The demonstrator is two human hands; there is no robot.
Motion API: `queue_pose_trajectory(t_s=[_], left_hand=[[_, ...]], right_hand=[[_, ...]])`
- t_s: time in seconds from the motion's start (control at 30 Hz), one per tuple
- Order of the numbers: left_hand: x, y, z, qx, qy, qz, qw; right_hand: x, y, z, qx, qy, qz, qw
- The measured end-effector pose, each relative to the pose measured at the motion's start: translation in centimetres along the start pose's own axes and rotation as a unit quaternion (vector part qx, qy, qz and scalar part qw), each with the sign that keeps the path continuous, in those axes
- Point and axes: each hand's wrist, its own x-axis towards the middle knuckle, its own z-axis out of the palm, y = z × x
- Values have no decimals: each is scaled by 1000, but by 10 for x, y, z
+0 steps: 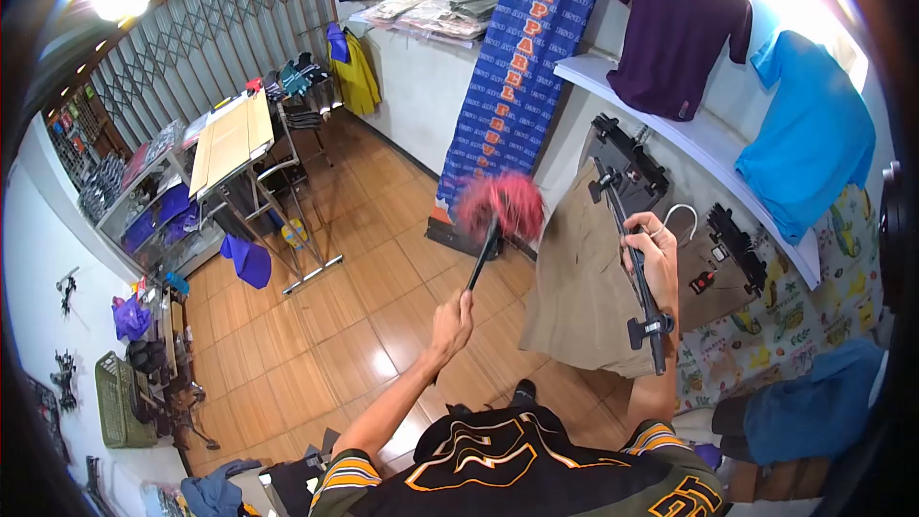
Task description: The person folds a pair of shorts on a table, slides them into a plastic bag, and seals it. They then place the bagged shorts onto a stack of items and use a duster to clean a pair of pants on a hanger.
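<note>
My left hand (pixel 452 325) is wrapped around the black handle of a duster (pixel 500 209), whose fluffy red head points up and away from me, slightly blurred. Raised on the right, my right hand (pixel 653 247) grips a black clip hanger (pixel 636 282) by its bar. From the hanger's clips hangs a khaki garment (pixel 572 287), spread out to the left of the bar. The duster head is close to the garment's upper left edge in this view. Just beyond my right hand, more clip hangers (pixel 735 249) hold garments along the wall.
A white shelf (pixel 670 144) carries a dark purple shirt (pixel 678 33) and a blue shirt (pixel 814 134). Behind the duster leans a tall blue banner (pixel 517 67). A work table (pixel 230 144) stands at the left, and a green basket (pixel 120 402) sits near the left wall.
</note>
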Motion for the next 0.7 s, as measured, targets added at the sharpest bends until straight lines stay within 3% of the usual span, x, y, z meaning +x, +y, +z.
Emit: queue_pose_trajectory(t_s=[0.13, 0.23, 0.33, 0.37, 0.43, 0.47, 0.53, 0.63, 0.67, 0.7], left_hand=[[3, 43, 15, -35, 25, 29, 999], [-18, -7, 43, 141, -135, 9, 981], [-43, -100, 39, 242, -311, -29, 919], [-48, -108, 37, 241, -307, -25, 920], [-54, -104, 27, 234, -143, -106, 956], [-51, -102, 27, 235, -143, -111, 955], [-40, -34, 10, 81, -23, -54, 995], [-43, 40, 13, -17, -23, -30, 999], [-50, 34, 27, 6, -30, 19, 999], [-55, 19, 37, 8, -19, 14, 1000]], right_hand=[[6, 3, 15, 8, -24, 10, 1000], [9, -8, 18, 10, -7, 8, 1000], [20, -8, 5, 46, 2, -1, 999], [25, -7, -1, 46, 0, -7, 999], [38, -4, -12, 41, -7, -10, 999], [41, 1, -16, 34, -13, -6, 999], [49, 4, -11, 41, -20, 1, 999], [65, 6, 6, 42, -37, 33, 998], [73, 15, 10, 71, -44, 15, 996], [81, 19, 15, 101, -51, -3, 994]])
